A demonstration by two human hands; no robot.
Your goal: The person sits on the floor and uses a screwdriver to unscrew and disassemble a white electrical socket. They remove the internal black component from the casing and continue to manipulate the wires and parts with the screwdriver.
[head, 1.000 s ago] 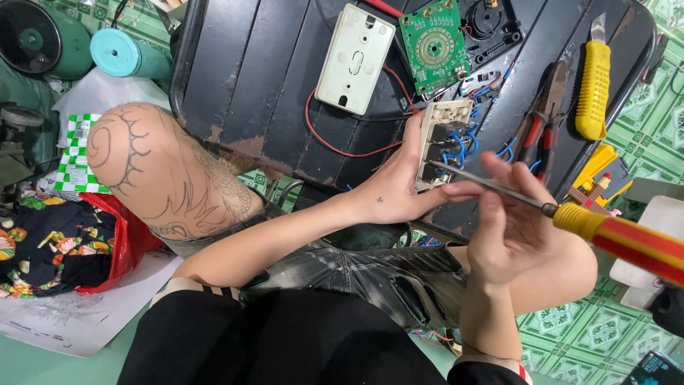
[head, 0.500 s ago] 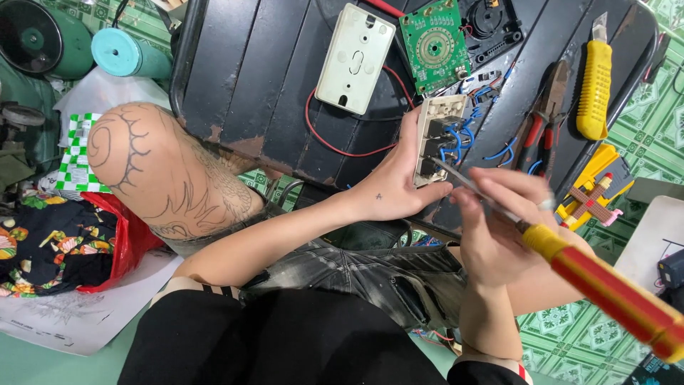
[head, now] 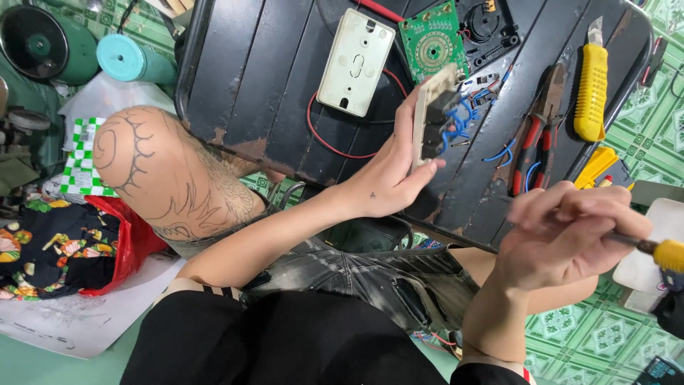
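My left hand (head: 388,182) grips a beige switch module (head: 433,117) with blue wires, holding it on edge over a black slatted table (head: 271,93). My right hand (head: 563,235) is closed around a screwdriver with a yellow and red handle (head: 666,251), its shaft pointing off to the right, away from the module. A white plastic switch box (head: 355,62) with a red wire and a green circuit board (head: 432,39) lie on the table beyond the module.
Red-handled pliers (head: 536,135) and a yellow utility knife (head: 590,89) lie on the table's right side. My tattooed knee (head: 164,171) is left of the table. A teal cylinder (head: 135,60), red bag (head: 117,242) and patterned cloth sit on the floor at left.
My right hand has pulled the screwdriver tip off the module and swung down to the right. My left hand has turned the module on edge and lifted it slightly.
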